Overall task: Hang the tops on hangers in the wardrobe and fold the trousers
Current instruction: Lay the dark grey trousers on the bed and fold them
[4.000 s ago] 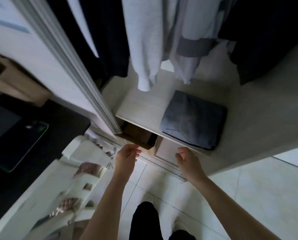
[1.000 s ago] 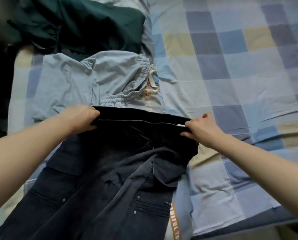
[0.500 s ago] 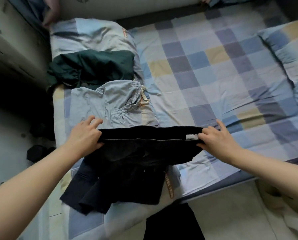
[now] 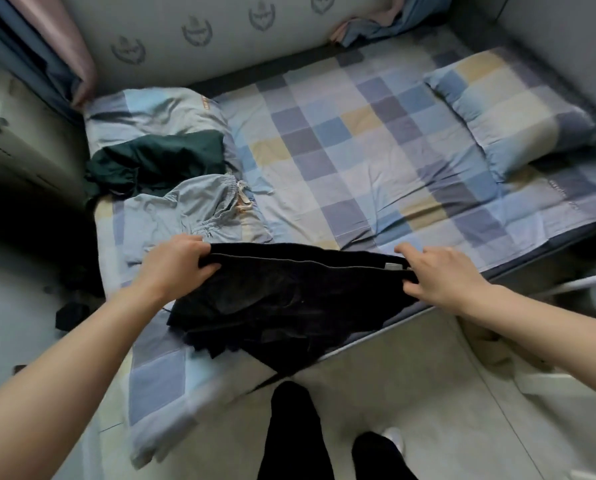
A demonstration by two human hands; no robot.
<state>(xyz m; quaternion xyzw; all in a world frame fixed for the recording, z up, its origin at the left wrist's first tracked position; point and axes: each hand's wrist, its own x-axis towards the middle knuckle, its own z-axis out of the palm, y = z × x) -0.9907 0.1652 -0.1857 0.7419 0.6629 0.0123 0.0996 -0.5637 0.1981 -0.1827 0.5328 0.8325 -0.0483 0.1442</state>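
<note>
Centrally, in the lower middle of the frame, dark trousers point(image 4: 289, 299) hung by their waistband, pulled into a straight line between two bare hands, with the legs bunched in a heap on the near edge of the bed point(image 4: 376, 140). The left hand point(image 4: 175, 268) was closed around the waistband's left end, fingers curled over the top. The right hand point(image 4: 438, 275) pinched the right end, thumb underneath and fingers partly spread above, close to a small pale label.

Just beyond the trousers, toward the left of centre, light blue drawstring trousers point(image 4: 192, 209) lay crumpled on the checked sheet. A dark green garment point(image 4: 158, 161) sat behind them, in the upper left. A checked pillow point(image 4: 511, 109) rested at the upper right. The person's dark trouser legs and the tiled floor point(image 4: 428, 393) filled the bottom of the frame.

The step in hand looked like straightening the trousers before folding. To do it well, both hands would probably need to keep the waistband taut and level, shake the bunched legs loose, then lay the garment flat on the open stretch of sheet, clear of the other clothes.
</note>
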